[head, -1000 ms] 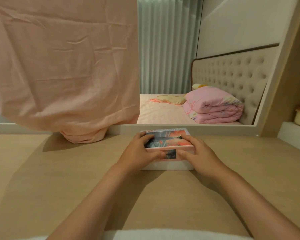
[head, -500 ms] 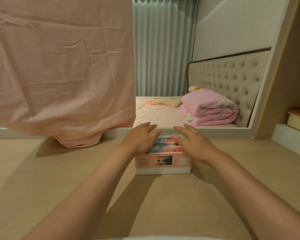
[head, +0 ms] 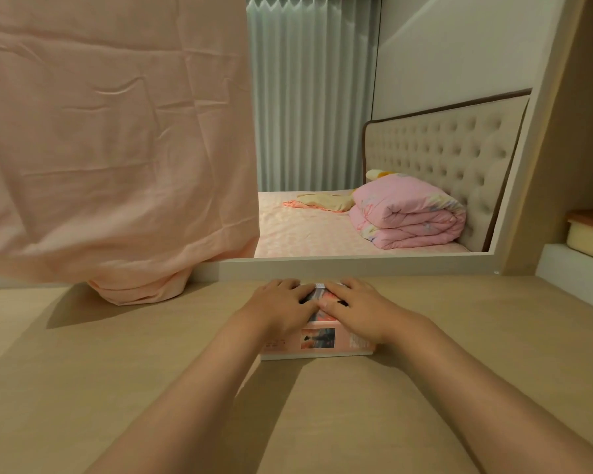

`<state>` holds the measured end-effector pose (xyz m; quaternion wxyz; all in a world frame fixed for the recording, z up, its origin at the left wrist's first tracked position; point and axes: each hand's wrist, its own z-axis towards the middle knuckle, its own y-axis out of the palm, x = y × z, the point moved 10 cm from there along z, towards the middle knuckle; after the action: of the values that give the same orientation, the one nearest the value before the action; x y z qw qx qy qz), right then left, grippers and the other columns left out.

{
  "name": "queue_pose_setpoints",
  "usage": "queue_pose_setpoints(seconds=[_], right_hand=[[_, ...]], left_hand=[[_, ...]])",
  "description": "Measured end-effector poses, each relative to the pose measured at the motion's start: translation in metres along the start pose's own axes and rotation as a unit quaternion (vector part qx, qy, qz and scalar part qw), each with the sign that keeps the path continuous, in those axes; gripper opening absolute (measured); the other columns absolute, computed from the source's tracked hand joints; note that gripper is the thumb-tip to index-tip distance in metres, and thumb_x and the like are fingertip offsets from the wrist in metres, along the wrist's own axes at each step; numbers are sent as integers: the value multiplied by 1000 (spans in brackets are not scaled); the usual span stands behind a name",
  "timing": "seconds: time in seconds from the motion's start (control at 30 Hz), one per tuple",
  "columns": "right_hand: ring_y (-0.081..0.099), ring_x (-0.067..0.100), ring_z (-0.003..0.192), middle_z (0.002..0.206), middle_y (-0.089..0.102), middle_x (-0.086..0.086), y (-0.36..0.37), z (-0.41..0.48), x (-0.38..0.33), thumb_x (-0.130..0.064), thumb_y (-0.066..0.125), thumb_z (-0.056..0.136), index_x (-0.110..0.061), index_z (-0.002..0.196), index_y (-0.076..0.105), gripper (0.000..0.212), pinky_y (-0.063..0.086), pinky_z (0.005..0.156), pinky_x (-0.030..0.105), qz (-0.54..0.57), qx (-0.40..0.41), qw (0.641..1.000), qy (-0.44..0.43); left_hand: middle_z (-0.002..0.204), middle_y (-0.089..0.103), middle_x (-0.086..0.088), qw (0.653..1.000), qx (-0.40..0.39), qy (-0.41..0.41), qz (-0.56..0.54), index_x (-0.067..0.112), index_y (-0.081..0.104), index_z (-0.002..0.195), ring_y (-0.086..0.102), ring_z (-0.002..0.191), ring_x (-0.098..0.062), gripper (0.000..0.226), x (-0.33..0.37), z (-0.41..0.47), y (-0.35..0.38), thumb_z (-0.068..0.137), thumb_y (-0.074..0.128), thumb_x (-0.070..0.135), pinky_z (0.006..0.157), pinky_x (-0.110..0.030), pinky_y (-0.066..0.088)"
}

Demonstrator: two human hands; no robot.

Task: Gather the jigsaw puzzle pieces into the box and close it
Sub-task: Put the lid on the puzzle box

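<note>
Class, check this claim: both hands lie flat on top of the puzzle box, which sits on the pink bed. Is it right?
Not quite. The head view shows the puzzle box on the wooden table, not on the bed, which lies beyond it. The left hand and right hand do lie flat on its top.

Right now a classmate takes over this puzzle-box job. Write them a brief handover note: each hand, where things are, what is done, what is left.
Left hand: flat on top of the box, fingers straight.
Right hand: the same, beside it.
The box stands on the desk, close to the white frame, lid on.
Done: no loose pieces show on the desk.
Left: probably press the lid fully home, then let go.
</note>
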<state>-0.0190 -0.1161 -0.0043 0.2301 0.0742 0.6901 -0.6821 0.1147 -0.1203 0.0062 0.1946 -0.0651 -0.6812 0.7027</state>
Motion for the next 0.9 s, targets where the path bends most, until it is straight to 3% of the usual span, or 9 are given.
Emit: queue_pose_setpoints(seconds=[0.37, 0.47, 0.53, 0.63, 0.77, 0.9], right_hand=[[3, 13, 152, 165, 11, -2, 4, -10, -8, -66, 28, 97, -31, 156, 22, 69, 15, 121, 38, -63, 38, 997, -24], [0, 17, 153, 167, 3, 2, 0, -16, -8, -69, 28, 95, -33, 157, 19, 72, 14, 122, 41, -54, 32, 998, -1], [6, 22, 153, 166, 4, 6, -7, -22, -7, -72, 28, 92, -35, 156, 19, 74, 18, 120, 45, -47, 60, 997, 19], [34, 22, 141, 156, 25, -2, -20, -41, -9, -74, 37, 88, -37, 151, 26, 74, 33, 112, 43, -40, 111, 993, 3], [46, 8, 122, 135, 32, -12, -18, -57, 5, -63, 71, 74, -40, 145, 34, 83, 39, 99, 26, 61, 25, 998, -10], [49, 11, 112, 136, 38, -5, -20, -45, 14, -39, 77, 78, -29, 144, 43, 75, 42, 96, 25, 65, 59, 996, 4]], left_hand=[[160, 24, 2, 998, 57, 14, 5, 34, 25, 152, 17, 146, -17, 53, 0, -5, 8, 101, 26, 49, 119, -38, 14], [156, 33, 2, 994, 104, 11, -13, 31, 37, 148, 26, 143, -18, 51, 1, -12, -3, 100, 31, 49, 117, -37, 18], [150, 43, 3, 985, 170, 14, -10, 30, 47, 141, 35, 137, -16, 47, 2, -25, -17, 99, 36, 49, 112, -34, 25], [135, 50, 10, 974, 224, 42, -18, 33, 57, 129, 42, 122, -10, 45, 3, -51, -29, 93, 44, 56, 100, -28, 35], [123, 42, 17, 979, 184, 79, -24, 40, 50, 128, 36, 114, -3, 55, -8, -72, -19, 80, 49, 67, 95, -26, 41], [122, 41, 17, 982, 166, 76, -53, 40, 47, 130, 33, 114, -4, 55, -21, -57, -14, 80, 59, 58, 96, -25, 41]])
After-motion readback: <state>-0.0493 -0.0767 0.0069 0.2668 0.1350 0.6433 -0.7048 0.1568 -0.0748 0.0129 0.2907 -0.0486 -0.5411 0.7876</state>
